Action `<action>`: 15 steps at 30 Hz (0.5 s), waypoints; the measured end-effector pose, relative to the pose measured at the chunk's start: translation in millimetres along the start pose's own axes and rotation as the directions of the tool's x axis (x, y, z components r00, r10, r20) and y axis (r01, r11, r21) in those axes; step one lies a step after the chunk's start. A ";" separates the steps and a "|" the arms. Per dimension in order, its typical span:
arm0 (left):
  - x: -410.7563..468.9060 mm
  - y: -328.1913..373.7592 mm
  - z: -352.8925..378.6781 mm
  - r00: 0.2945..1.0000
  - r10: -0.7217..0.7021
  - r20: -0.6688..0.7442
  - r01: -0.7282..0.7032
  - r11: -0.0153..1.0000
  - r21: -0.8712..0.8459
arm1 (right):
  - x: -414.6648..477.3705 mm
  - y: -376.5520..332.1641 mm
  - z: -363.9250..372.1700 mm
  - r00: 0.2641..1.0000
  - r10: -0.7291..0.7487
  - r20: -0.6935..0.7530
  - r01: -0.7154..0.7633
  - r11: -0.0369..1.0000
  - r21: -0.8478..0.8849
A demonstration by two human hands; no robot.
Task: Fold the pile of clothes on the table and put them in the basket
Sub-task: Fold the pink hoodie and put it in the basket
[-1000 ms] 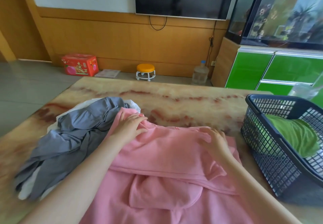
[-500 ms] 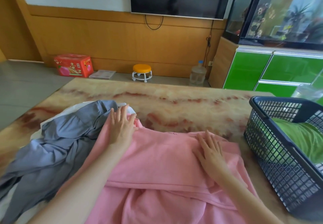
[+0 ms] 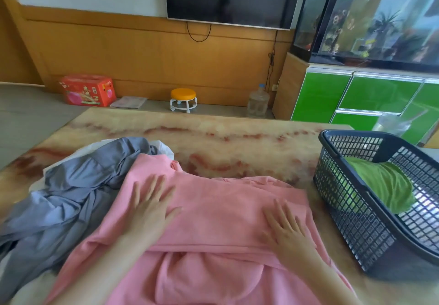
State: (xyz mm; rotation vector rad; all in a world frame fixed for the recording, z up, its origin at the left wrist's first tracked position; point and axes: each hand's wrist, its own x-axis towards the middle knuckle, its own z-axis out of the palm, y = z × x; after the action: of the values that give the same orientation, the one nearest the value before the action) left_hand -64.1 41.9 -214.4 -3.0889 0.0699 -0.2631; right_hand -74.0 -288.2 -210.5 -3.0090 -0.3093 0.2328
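A pink garment (image 3: 213, 212) lies spread on the marble table (image 3: 213, 133) in front of me, its upper part folded down over the lower part. My left hand (image 3: 149, 205) rests flat on its left side with fingers straight. My right hand (image 3: 285, 228) presses flat on its right side. A crumpled grey garment (image 3: 78, 185) lies to the left over a white one (image 3: 164, 147), partly under the pink cloth. The dark mesh basket (image 3: 351, 209) stands at the right with a folded green garment (image 3: 384, 185) inside.
A clear plastic container (image 3: 389, 124) stands behind the basket. Beyond the table are a red box (image 3: 86, 89), an orange stool (image 3: 183, 99), a water jug (image 3: 258, 101) and green cabinets (image 3: 356, 100) under an aquarium.
Both hands went from gripping the pink garment's top edge to lying flat, then slid down toward me across the folded cloth. The fold looks smoother.
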 end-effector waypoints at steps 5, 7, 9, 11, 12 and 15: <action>-18.6 -23.7 -3.3 0.999 -0.036 0.015 0.036 0.999 0.029 | -16.4 0.0 7.9 0.995 0.001 0.101 0.002 1.000 -0.024; -14.9 -18.1 -17.0 0.997 -0.075 -0.017 0.075 0.997 -0.003 | -13.8 -6.8 -4.2 0.987 0.045 0.154 -0.051 0.998 0.032; -12.3 -15.7 -37.5 0.977 -0.144 -0.156 0.118 0.980 -0.163 | -11.0 -21.0 -18.3 0.992 0.047 0.118 -0.056 0.995 0.079; -20.0 -22.7 -56.3 0.915 -0.284 -0.285 0.209 0.941 -0.266 | -8.3 -42.5 -29.3 1.000 0.011 -0.028 -0.006 0.986 0.165; -28.2 -29.6 -62.0 0.899 -0.361 -0.247 0.283 0.911 -0.299 | -5.7 -56.7 -33.7 0.996 -0.005 -0.085 0.026 0.967 0.253; -48.6 -45.4 -67.4 0.862 -0.506 0.031 0.498 0.833 -0.242 | 10.6 -111.8 -44.8 0.998 -0.036 -0.061 0.065 0.794 0.604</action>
State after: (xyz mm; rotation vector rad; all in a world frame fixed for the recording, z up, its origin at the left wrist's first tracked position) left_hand -121.5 87.1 -154.2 -3.2811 -0.7823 -0.3447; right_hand -78.1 -181.2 -154.2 -2.3576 -0.2487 0.2073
